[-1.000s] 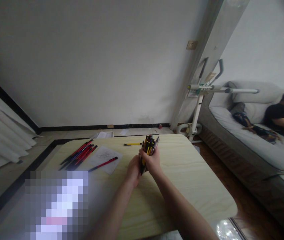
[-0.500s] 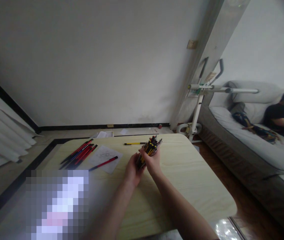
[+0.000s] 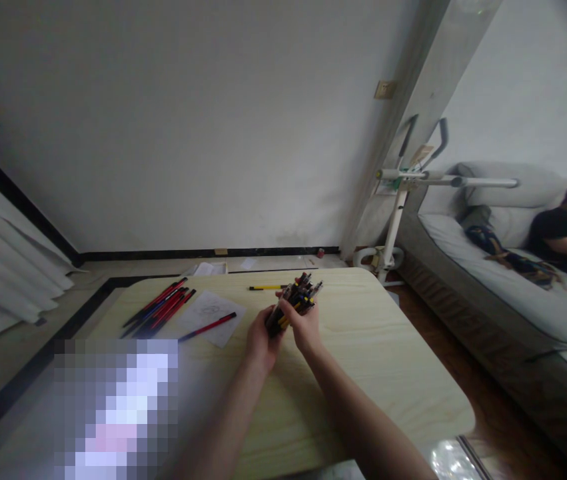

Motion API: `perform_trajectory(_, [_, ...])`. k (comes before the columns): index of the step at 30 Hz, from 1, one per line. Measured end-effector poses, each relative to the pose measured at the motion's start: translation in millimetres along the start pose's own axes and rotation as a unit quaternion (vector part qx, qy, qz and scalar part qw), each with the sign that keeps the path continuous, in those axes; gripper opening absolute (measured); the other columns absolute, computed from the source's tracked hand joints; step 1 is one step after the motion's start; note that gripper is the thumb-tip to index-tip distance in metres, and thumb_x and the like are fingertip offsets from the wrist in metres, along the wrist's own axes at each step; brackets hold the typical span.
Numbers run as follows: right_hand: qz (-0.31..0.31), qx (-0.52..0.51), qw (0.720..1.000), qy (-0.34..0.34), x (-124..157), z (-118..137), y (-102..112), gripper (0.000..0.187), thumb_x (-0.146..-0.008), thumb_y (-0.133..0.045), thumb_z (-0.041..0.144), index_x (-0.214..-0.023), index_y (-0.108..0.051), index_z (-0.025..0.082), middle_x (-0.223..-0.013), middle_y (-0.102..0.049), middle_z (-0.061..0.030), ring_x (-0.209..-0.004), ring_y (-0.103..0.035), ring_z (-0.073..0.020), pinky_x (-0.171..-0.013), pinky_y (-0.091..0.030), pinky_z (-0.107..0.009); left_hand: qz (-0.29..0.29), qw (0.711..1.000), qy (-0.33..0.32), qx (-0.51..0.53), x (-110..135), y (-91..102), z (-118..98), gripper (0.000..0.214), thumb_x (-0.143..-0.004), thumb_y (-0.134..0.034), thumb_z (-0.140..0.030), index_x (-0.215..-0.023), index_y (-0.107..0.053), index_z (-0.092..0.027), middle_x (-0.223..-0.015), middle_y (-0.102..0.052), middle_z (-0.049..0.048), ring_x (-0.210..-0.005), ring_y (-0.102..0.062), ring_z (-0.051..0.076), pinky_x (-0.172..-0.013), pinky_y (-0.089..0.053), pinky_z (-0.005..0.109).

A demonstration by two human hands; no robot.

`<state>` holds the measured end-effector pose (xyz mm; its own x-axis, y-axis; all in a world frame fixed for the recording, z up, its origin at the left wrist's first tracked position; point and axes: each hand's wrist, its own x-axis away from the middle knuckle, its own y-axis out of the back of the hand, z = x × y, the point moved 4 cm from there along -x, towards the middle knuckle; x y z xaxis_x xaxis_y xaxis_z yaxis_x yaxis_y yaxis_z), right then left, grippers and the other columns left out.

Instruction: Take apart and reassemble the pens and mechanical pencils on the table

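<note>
A thick bundle of pens, black, yellow and clear, is held over the middle of the table. My left hand wraps round its lower left end. My right hand grips it from the right, thumb across the front. Just behind the bundle lies a yellow and black pen. Off to the left, a group of red and blue pens rests side by side. A single red and blue pen lies across a sheet of paper with a drawing.
A blurred-out bright patch covers the table's near left. Beyond the table's right edge stand white exercise equipment and a grey sofa, where a person sits. A clear shiny plastic item is at the near right corner.
The bundle has turned slightly in my hands, so its pens now fan out more to the right at the top. My left hand has shifted a little left. The loose pens stay put.
</note>
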<state>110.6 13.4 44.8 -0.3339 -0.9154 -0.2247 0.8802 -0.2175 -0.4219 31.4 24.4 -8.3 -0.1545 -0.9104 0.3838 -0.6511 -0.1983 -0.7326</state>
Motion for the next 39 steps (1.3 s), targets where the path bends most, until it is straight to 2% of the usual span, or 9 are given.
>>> perform_trajectory(3, [0.0, -0.002, 1.0, 0.003, -0.2, 2.0, -1.0, 0.048, -0.062, -0.067, 0.022, -0.103, -0.041, 0.019, -0.086, -0.061, -0.0034, -0.078, -0.062, -0.0191, -0.072, -0.05, -0.035, -0.02, 0.999, -0.022, -0.033, 0.3, 2.1, -2.0, 0.013, -0.067, -0.056, -0.02, -0.077, -0.06, -0.012, -0.068, -0.062, 0.0025, -0.06, -0.056, 0.012, -0.051, -0.042, 0.021])
perform_trajectory(6, [-0.025, 0.008, 1.0, 0.004, -1.4, 3.7, -0.3, 0.047, -0.061, -0.067, 0.022, -0.1, -0.042, 0.019, -0.08, -0.06, -0.0008, -0.07, -0.061, -0.0165, -0.068, -0.05, -0.033, -0.028, 0.996, -0.048, -0.073, 3.0, 2.1, -2.1, 0.016, -0.066, -0.057, -0.025, -0.077, -0.059, -0.013, -0.067, -0.06, 0.001, -0.059, -0.055, 0.011, -0.05, -0.04, 0.02])
perform_trajectory(12, [-0.068, 0.036, 0.997, -0.004, -4.5, 3.6, 3.2, 0.044, -0.06, -0.066, 0.022, -0.098, -0.044, 0.018, -0.072, -0.058, 0.002, -0.063, -0.059, -0.014, -0.064, -0.049, -0.03, 0.002, 0.992, -0.068, -0.103, 7.6, -5.1, -0.9, 0.02, -0.066, -0.06, -0.029, -0.08, -0.057, -0.015, -0.071, -0.061, 0.0018, -0.059, -0.055, 0.011, -0.051, -0.04, 0.02])
perform_trajectory(18, [-0.085, 0.022, 0.996, 0.003, -8.0, -3.0, 9.0, 0.034, -0.061, -0.066, 0.024, -0.088, -0.046, 0.018, -0.069, -0.057, 0.0035, -0.06, -0.058, -0.0131, -0.06, -0.049, -0.028, 0.009, 0.998, -0.033, -0.059, 7.9, -7.0, 4.3, 0.014, -0.067, -0.06, -0.024, -0.077, -0.057, -0.015, -0.073, -0.063, 0.0025, -0.062, -0.058, 0.012, -0.056, -0.044, 0.022])
perform_trajectory(23, [-0.12, 0.026, 0.992, 0.002, -8.2, 0.5, 14.0, 0.04, -0.061, -0.066, 0.026, -0.094, -0.046, 0.018, -0.069, -0.056, 0.0035, -0.057, -0.058, -0.0127, -0.056, -0.049, -0.027, 0.038, 0.999, 0.035, 0.015, 7.3, -9.8, 11.1, 0.014, -0.071, -0.055, -0.021, -0.083, -0.059, -0.014, -0.081, -0.064, 0.0049, -0.07, -0.06, 0.014, -0.061, -0.046, 0.023])
perform_trajectory(29, [-0.093, 0.047, 0.994, 0.022, -4.1, 9.3, 6.6, 0.035, -0.061, -0.065, 0.023, -0.09, -0.047, 0.019, -0.068, -0.056, 0.0033, -0.058, -0.058, -0.0131, -0.058, -0.049, -0.027, 0.062, 0.995, 0.058, 0.059, 6.3, -8.0, 11.3, 0.016, -0.079, -0.046, -0.023, -0.083, -0.059, -0.015, -0.076, -0.063, 0.0032, -0.073, -0.059, 0.013, -0.066, -0.045, 0.023])
perform_trajectory(35, [-0.049, 0.061, 0.997, 0.007, 0.2, 9.7, -1.5, 0.039, -0.061, -0.064, 0.019, -0.096, -0.046, 0.019, -0.069, -0.055, 0.0032, -0.058, -0.057, -0.0125, -0.057, -0.048, -0.026, 0.072, 0.993, 0.08, 0.054, 4.8, -5.7, 9.3, 0.022, -0.078, -0.046, -0.026, -0.086, -0.06, -0.012, -0.079, -0.064, 0.007, -0.075, -0.059, 0.017, -0.067, -0.045, 0.026])
perform_trajectory(39, [-0.039, 0.071, 0.997, 0.013, 2.4, 8.3, -3.7, 0.038, -0.061, -0.064, 0.019, -0.095, -0.047, 0.019, -0.07, -0.057, 0.0029, -0.06, -0.056, -0.0125, -0.059, -0.048, -0.026, 0.073, 0.994, 0.066, 0.046, -0.4, -3.4, 7.0, 0.019, -0.076, -0.048, -0.021, -0.087, -0.061, -0.012, -0.078, -0.065, 0.0068, -0.071, -0.059, 0.016, -0.062, -0.045, 0.024])
